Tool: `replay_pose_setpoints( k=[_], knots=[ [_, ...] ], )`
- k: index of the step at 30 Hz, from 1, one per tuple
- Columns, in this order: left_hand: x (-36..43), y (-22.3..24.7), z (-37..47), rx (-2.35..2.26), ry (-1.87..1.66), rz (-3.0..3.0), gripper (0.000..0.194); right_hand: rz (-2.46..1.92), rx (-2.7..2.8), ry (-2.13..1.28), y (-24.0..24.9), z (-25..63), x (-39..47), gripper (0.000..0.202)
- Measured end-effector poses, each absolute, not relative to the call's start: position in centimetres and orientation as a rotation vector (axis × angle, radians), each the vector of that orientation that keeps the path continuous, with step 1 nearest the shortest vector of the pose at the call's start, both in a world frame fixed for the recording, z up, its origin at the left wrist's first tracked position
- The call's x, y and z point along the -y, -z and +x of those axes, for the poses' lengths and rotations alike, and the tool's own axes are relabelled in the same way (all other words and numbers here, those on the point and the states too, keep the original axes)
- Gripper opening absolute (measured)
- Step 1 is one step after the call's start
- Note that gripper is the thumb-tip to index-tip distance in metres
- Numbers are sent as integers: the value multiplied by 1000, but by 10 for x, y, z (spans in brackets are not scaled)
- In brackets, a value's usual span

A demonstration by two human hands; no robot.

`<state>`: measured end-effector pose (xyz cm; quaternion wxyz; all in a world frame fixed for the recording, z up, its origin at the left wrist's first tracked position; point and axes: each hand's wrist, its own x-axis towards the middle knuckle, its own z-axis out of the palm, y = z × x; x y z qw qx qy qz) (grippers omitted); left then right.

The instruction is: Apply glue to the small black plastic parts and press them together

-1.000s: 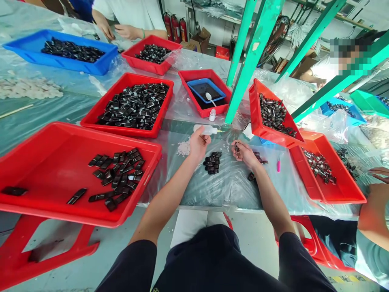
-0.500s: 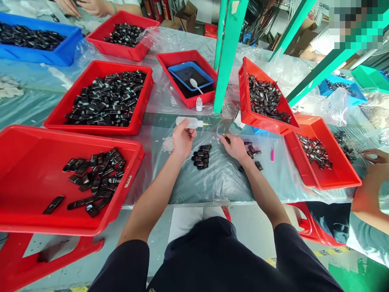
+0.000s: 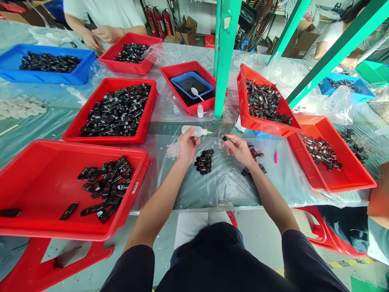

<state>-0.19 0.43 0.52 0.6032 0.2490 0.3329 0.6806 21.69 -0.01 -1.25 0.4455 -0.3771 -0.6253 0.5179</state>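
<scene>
My left hand [image 3: 188,145] is closed round a white squeeze bottle [image 3: 194,131], which lies sideways with its thin yellowish needle tip pointing right. Between the fingertips of my right hand [image 3: 238,149] I pinch a small black part [image 3: 226,139], just right of that tip. On the plastic-covered table [image 3: 194,194], below and between my hands, several black parts [image 3: 204,161] lie in close rows. White bits [image 3: 172,150] are heaped beside my left hand. More dark parts [image 3: 255,152] lie loose by my right wrist, partly hidden by it.
Red trays of black parts stand left [image 3: 146,162] and right [image 3: 296,127]. Behind are a small capped bottle [image 3: 200,110], a blue tray [image 3: 209,83] with a white spoon [image 3: 196,93], and a green post [image 3: 223,73]. A pink-handled tool [image 3: 276,156] lies right. Other people work nearby.
My right hand has turned, so the black part in its fingers shows more clearly. The left hand still holds the bottle. The whole view has shifted a little.
</scene>
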Motion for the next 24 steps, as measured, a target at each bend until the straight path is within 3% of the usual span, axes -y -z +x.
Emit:
replay_pose_setpoints(
  k=[6, 24],
  knots=[
    [0, -7, 2, -801, -1605, 663, 34, -848, 1420, -1423, 6, 214, 6, 47],
    [3, -4, 3, -851, -1536, 773, 30, -890, 1472, -1383, 2, 212, 9, 48]
  ],
)
